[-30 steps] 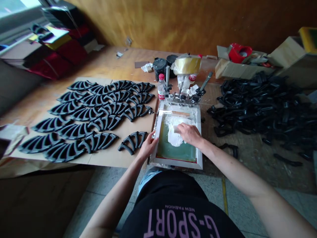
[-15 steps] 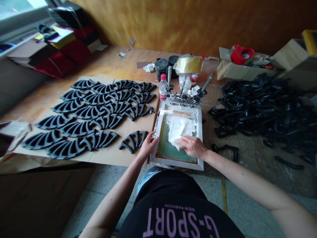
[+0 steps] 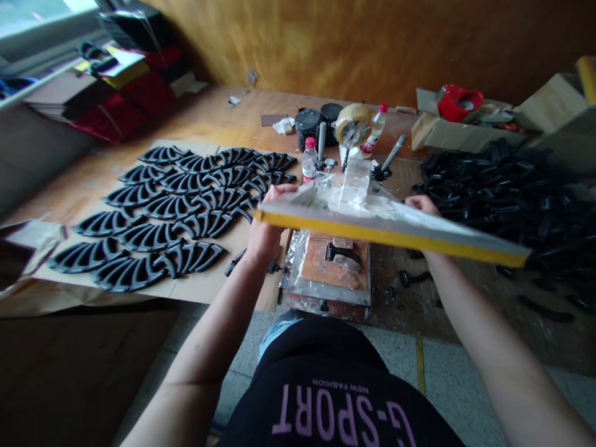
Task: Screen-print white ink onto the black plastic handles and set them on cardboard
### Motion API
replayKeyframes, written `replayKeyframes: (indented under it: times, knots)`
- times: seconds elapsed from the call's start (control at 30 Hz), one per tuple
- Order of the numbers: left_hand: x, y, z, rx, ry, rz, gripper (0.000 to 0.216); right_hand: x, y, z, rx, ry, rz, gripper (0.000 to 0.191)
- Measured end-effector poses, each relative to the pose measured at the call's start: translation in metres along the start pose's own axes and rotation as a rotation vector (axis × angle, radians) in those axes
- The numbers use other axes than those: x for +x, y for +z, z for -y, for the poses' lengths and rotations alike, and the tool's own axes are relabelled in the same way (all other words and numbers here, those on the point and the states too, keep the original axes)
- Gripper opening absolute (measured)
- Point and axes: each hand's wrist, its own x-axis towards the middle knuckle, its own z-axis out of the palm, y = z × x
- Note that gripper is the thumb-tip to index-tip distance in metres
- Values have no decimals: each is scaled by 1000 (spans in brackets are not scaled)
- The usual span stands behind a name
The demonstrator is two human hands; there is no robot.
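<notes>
A screen printing frame (image 3: 405,239) is tilted up on its hinge clamp, its near edge raised and showing a yellow strip. My left hand (image 3: 270,217) is closed around the left side of this frame. On its right side my right hand (image 3: 421,203) has its fingers curled at the edge, partly hidden behind it. Underneath, a black curved handle (image 3: 343,254) lies on the wooden printing base (image 3: 316,264). White material, wrinkled and partly blurred, shows on the upper face of the screen.
Rows of black curved handles (image 3: 186,205) lie on cardboard at the left. A heap of black handles (image 3: 507,192) covers the right side. Behind the frame stand a red-capped bottle (image 3: 308,162), black tubs (image 3: 307,127) and a tape roll (image 3: 352,124). An open carton (image 3: 456,133) sits back right.
The frame has gone from lying flat to tilted up, uncovering the base and the handle. My right hand has left the white cloth and moved to the frame's right side; my left hand rose.
</notes>
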Motion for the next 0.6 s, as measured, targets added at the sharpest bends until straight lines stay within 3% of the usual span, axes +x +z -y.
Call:
replayKeyframes:
  times: [0.1,0.2,0.27,0.33,0.4,0.5,0.57,0.6]
  knots:
    - [20,17,-6,-113,16,0,47,-52,36,-3,-21,-89,278,37]
    - [6,25,21,-160,-79,-73,55,-97,67,20,-157,-262,430,27]
    - [-25,27,52,-153,-343,24,58,-114,75,42,-224,-218,449,18]
    - [-61,30,84,-133,-703,195,61,-126,75,68,-196,-128,440,12]
    - [-92,32,106,-187,-860,205,58,-135,71,93,-77,-152,424,11]
    - [-110,17,120,-271,-800,60,49,-140,58,105,182,-413,516,10]
    - [-107,-13,124,-210,-726,-61,47,-135,41,80,233,-471,534,23]
    - [-105,-35,127,-148,-693,-141,48,-132,30,56,186,-418,494,28]
